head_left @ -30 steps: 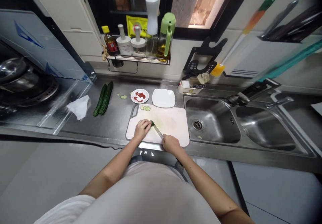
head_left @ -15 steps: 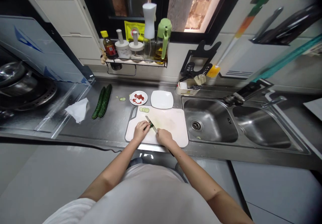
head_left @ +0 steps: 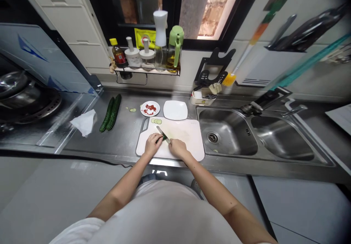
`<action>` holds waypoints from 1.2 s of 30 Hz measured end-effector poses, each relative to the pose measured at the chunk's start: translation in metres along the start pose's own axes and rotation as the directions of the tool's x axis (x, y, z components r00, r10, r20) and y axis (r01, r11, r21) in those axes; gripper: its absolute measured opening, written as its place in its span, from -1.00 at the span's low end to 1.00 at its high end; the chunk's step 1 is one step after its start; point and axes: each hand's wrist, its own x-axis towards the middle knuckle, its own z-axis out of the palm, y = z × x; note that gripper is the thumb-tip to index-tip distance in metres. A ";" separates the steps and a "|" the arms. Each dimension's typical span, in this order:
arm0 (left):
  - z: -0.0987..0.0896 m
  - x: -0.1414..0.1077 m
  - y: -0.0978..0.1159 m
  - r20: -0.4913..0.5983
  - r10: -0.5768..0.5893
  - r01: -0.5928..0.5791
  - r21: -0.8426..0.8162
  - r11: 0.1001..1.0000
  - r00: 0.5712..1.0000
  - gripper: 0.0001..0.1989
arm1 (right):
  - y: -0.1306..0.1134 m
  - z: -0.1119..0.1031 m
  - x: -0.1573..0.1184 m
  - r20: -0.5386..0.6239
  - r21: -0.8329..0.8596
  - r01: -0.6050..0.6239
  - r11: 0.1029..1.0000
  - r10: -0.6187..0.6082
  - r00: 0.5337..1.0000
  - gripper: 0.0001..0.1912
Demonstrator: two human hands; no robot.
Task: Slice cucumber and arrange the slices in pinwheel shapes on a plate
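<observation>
On the white cutting board (head_left: 189, 134), my left hand (head_left: 153, 143) is closed over a dark green piece of cucumber (head_left: 164, 137), most of it hidden under the fingers. My right hand (head_left: 177, 148) grips a knife (head_left: 162, 132), its handle covered by the fingers. The blade lies slantwise at the cucumber piece, pointing up and left. Several pale cucumber slices (head_left: 157, 121) lie near the board's top left corner. Behind the board are a small white plate (head_left: 142, 109) with chopped red bits (head_left: 150, 109) and a white square plate (head_left: 175, 110).
Two whole cucumbers (head_left: 110, 113) lie left of the board, beside a crumpled white cloth or tissue (head_left: 83, 122). A double steel sink (head_left: 227, 130) adjoins on the right. Bottles stand on a wall rack (head_left: 148, 72) behind. A pot (head_left: 19, 90) sits on the far-left stove.
The camera view has shifted slightly. Both hands stay at the cucumber piece on the board, and the knife blade has moved only a little.
</observation>
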 end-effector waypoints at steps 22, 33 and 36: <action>-0.015 0.018 0.006 -0.331 -0.249 0.231 -0.092 0.969 0.910 -0.72 | 0.047 -0.006 -0.040 -0.279 -0.111 -0.177 0.978 0.140 0.950 -0.52; -0.025 0.056 0.056 0.205 -0.024 0.011 0.063 0.998 0.979 -0.75 | 0.045 -0.006 -0.049 -0.286 -0.154 -0.105 0.982 0.057 0.957 -0.50; -0.021 0.056 0.058 0.250 -0.021 0.009 0.050 0.999 0.968 -0.79 | 0.046 -0.004 -0.052 -0.282 -0.162 -0.100 0.982 0.051 0.958 -0.51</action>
